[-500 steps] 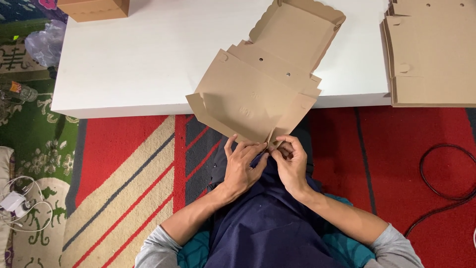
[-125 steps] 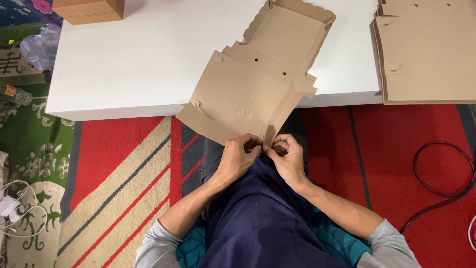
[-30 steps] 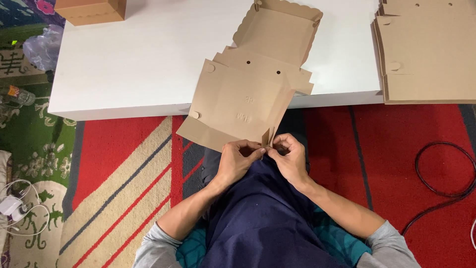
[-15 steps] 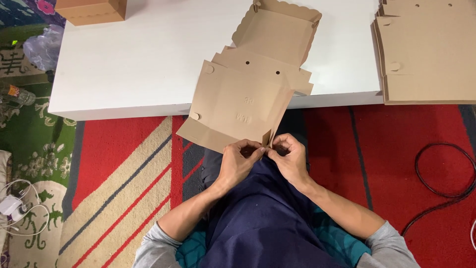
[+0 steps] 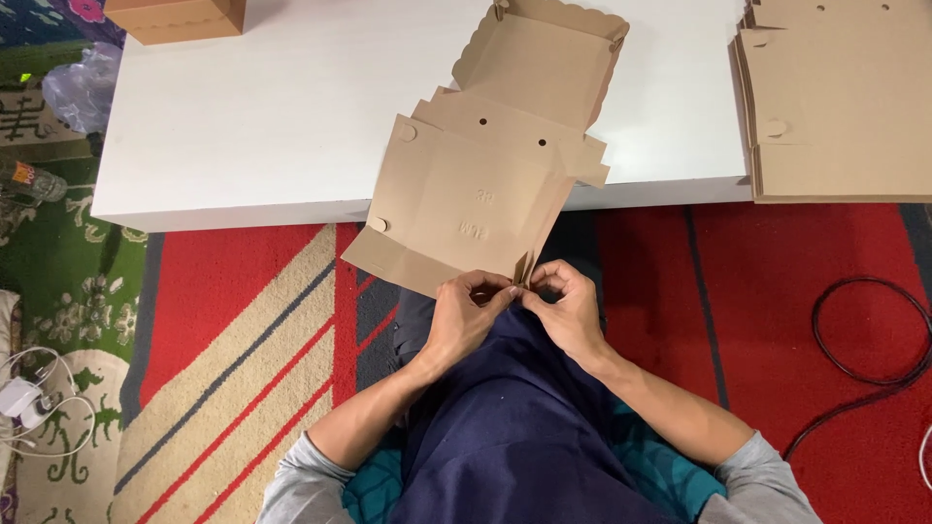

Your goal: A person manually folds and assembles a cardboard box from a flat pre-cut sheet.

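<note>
Both hands, left [image 5: 464, 315] and right [image 5: 568, 309], pinch the cardboard box's [image 5: 476, 199] near corner.

Bare white table [image 5: 272, 116] lies open left of the cardboard box [image 5: 476, 194]; flat cardboard stack [image 5: 835, 107] crowds its right.

Box: flat brown cardboard box blank [image 5: 476, 194], half-folded, tilted off my white table's edge.
Corner: pinched upright in my fingers.
</note>
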